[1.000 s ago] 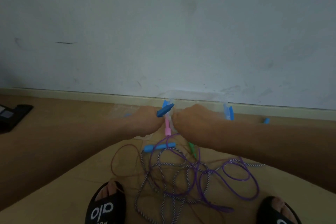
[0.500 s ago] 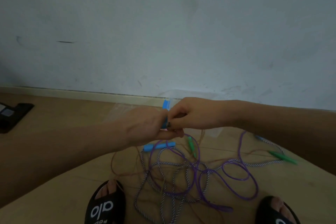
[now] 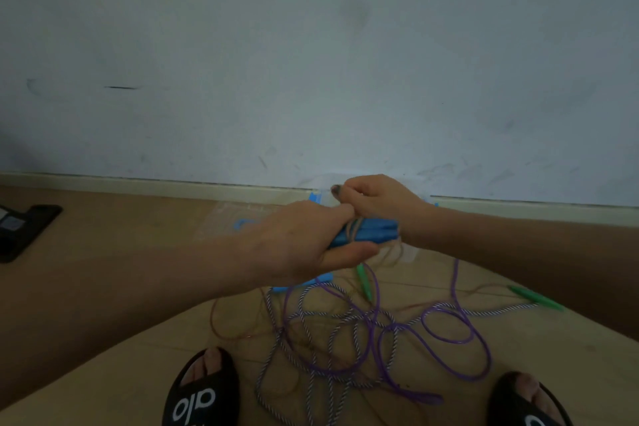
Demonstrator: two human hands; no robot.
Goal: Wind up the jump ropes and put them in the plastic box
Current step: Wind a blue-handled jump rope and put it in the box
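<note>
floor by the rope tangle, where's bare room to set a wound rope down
Bare floor lies left of the left hand, between the black device and the plastic box. Crowded: the rope tangle fills the floor between the two sandals.

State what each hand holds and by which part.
Left hand grips the blue handles by their left ends. Right hand pinches the thin brownish cord wound round them.

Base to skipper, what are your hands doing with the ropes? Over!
Left hand grips blue handles. Right hand pinches thin brownish cord wrapped round them. Purple rope and striped rope tangled on floor, unwound. Over.
</note>
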